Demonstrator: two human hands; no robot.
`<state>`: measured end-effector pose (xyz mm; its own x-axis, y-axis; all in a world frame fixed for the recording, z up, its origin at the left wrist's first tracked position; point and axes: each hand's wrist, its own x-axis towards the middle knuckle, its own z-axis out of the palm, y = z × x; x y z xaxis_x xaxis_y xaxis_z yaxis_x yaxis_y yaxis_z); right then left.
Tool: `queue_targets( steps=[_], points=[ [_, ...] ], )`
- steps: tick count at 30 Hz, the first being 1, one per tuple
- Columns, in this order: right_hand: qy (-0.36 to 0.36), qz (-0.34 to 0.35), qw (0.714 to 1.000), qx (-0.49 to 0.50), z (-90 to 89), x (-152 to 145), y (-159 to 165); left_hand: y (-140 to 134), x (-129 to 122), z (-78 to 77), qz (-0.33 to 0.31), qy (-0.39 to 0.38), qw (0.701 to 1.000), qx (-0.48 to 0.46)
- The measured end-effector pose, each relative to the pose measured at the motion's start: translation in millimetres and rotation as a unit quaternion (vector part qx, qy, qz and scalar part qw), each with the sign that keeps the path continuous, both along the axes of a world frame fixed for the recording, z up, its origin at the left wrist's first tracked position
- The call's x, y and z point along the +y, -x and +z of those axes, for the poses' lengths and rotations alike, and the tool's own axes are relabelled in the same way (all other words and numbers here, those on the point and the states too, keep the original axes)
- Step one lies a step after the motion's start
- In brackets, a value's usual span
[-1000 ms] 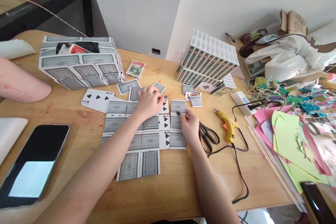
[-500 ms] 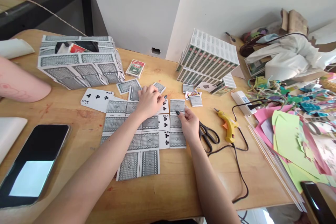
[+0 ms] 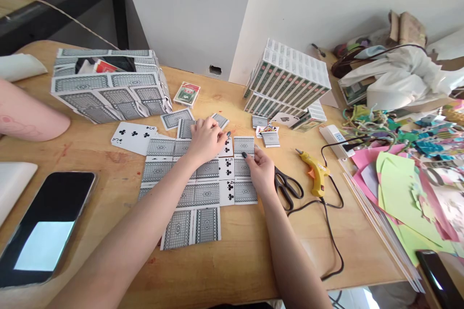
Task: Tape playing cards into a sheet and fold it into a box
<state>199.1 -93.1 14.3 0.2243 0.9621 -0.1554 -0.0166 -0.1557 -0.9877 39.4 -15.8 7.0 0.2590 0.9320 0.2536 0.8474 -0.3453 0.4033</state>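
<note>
Patterned playing cards (image 3: pixel 207 194) lie face down in joined rows, with a strip of club faces (image 3: pixel 227 193) showing toward the right side. My left hand (image 3: pixel 207 140) bends over the top of this sheet, its fingers closed down on the cards and the thumb beside a club card; the fingertips are partly hidden. At the sheet's right edge, my right hand (image 3: pixel 262 170) pinches the end column of cards (image 3: pixel 244 192), thumb on top. Its lower fingers are hidden. A loose three of clubs (image 3: pixel 133 138) lies at the upper left.
A card-covered box (image 3: pixel 112 97) stands behind at left, stacked card packs (image 3: pixel 290 75) at back right. Scissors (image 3: pixel 288 186) and a yellow glue gun (image 3: pixel 314 174) with its cord lie right of my hand. Another person's arm (image 3: pixel 32 111) and a phone (image 3: pixel 50 222) are at left.
Almost nothing differs. The right-hand column of cards and my right hand have shifted very slightly left; my left hand stays in place.
</note>
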Motion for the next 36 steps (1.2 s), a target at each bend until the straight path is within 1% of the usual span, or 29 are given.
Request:
queue_targets(
  steps=[7, 17, 22, 29, 31, 33, 36],
  points=[
    [-0.007, -0.006, 1.000, 0.022, 1.3, 0, 1, 0, 0, -2.0, 0.003, -0.013, 1.000, 0.004],
    [0.002, 0.003, 1.000, 0.009, -3.0, 3, 0, 0, 0, -1.7, 0.000, -0.005, 1.000, -0.002],
    [0.014, 0.016, 1.000, -0.009, 0.1, 4, 1, 0, -1, -1.1, 0.000, -0.009, 1.000, 0.002],
    [0.020, 0.022, 0.999, -0.013, 2.9, 3, 2, 1, -1, -0.3, -0.021, -0.006, 1.000, 0.018],
    [0.033, 0.021, 0.999, -0.030, 2.8, 4, 1, 1, -1, -0.3, -0.026, -0.005, 0.999, 0.019],
    [0.061, 0.020, 0.997, -0.047, 2.7, 7, -1, 1, -1, -0.3, -0.032, -0.006, 0.999, 0.019],
    [0.095, 0.031, 0.994, -0.036, 2.7, 15, -2, 1, -1, -0.3, -0.048, -0.003, 0.999, 0.016]
  ],
)
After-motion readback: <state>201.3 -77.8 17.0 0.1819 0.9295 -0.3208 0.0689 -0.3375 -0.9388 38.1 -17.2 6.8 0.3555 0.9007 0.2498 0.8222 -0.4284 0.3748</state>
